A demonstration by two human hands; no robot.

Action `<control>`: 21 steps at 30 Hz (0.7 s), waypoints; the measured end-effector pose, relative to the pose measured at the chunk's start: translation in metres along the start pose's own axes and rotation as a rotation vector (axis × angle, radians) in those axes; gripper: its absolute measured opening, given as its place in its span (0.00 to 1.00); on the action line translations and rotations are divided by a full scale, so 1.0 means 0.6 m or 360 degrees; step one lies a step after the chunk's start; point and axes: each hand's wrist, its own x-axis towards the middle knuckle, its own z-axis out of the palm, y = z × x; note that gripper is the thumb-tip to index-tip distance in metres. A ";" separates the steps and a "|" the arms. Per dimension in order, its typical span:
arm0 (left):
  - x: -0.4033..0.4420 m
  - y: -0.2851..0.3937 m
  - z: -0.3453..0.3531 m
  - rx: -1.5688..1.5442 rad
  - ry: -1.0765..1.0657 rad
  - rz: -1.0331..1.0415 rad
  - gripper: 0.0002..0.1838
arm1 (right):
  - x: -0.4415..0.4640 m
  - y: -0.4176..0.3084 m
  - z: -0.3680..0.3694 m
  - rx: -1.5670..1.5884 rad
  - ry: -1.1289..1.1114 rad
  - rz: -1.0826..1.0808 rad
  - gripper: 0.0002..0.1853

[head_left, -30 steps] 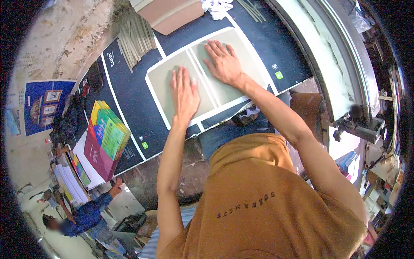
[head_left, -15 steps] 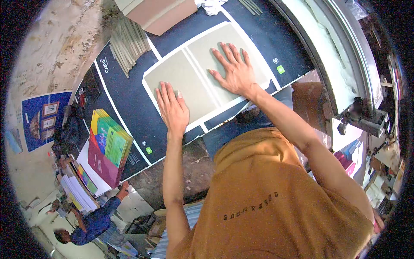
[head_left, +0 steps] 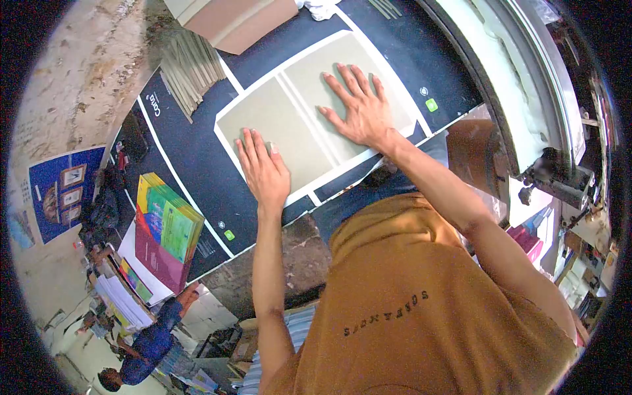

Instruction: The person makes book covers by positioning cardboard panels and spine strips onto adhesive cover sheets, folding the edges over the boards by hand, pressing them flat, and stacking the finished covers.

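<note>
Two grey boards lie side by side on a white sheet (head_left: 260,89) with cut corners, a narrow gap with a thin strip between them. My left hand (head_left: 264,168) rests flat on the lower left part of the left grey board (head_left: 263,118), fingers stretched out. On the right grey board (head_left: 309,72) my right hand (head_left: 361,112) lies flat with its fingers spread. Neither hand holds anything. Parts of both boards are hidden under my palms.
Grey strips (head_left: 191,72) lie in a pile at the table's (head_left: 197,151) upper left, near a cardboard box (head_left: 240,29). Colourful booklets (head_left: 168,217) are stacked at the left edge. A metal machine frame (head_left: 520,85) stands on the right. A person (head_left: 148,349) is at lower left.
Both hands stay flat on the boards, almost in the same spots. The view has shifted slightly, and the person at lower left appears lower and further right.
</note>
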 end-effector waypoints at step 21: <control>0.130 0.066 0.033 -0.0271 -0.0040 0.0481 0.33 | -0.002 0.001 -0.007 -0.0001 -0.0074 -0.0004 0.38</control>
